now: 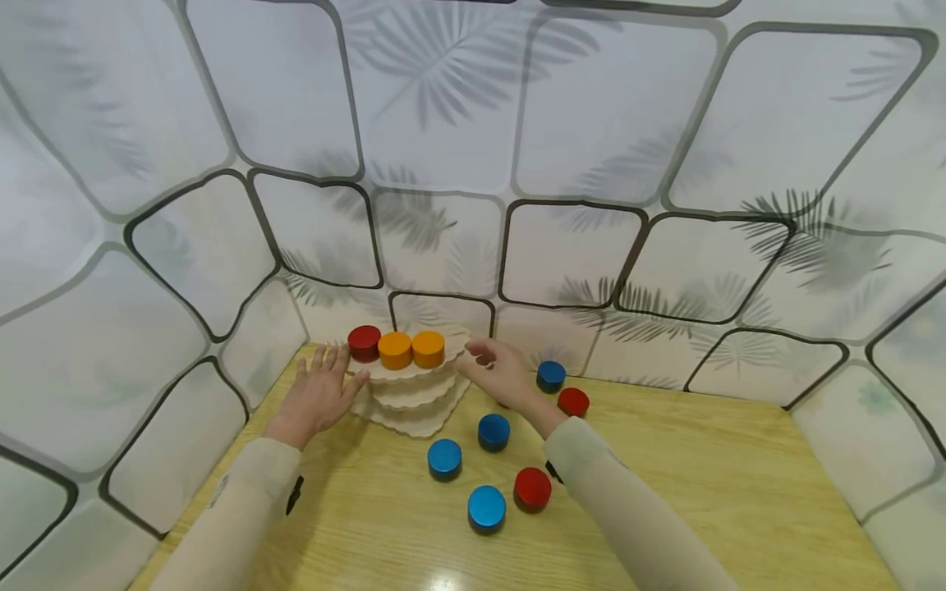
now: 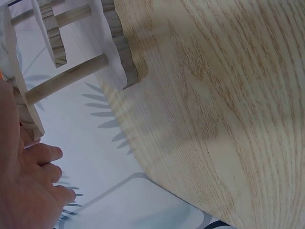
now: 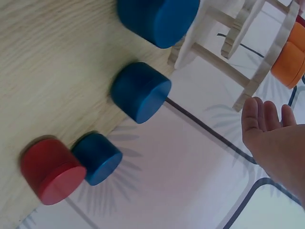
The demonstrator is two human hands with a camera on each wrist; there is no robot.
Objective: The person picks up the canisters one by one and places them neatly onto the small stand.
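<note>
A tiered wooden shelf (image 1: 406, 396) with scalloped edges stands in the corner, its tiers joined by round dowels (image 2: 66, 78). On its top tier sit a red round tin (image 1: 365, 343) and two orange round tins (image 1: 411, 350), side by side. My left hand (image 1: 316, 394) is at the left end of the top tier, fingers extended near the red tin; in the left wrist view it meets the board's edge. My right hand (image 1: 502, 376) is beside the right end, fingers loosely bent and holding nothing. In the right wrist view its fingertips (image 3: 250, 107) are close to the top board's corner.
Several blue tins (image 1: 444, 460) and red tins (image 1: 532, 489) stand on the wooden table (image 1: 665, 492), right of and in front of the shelf. The right forearm passes above some of them. Patterned white panels (image 1: 576, 254) enclose the table at the back and sides.
</note>
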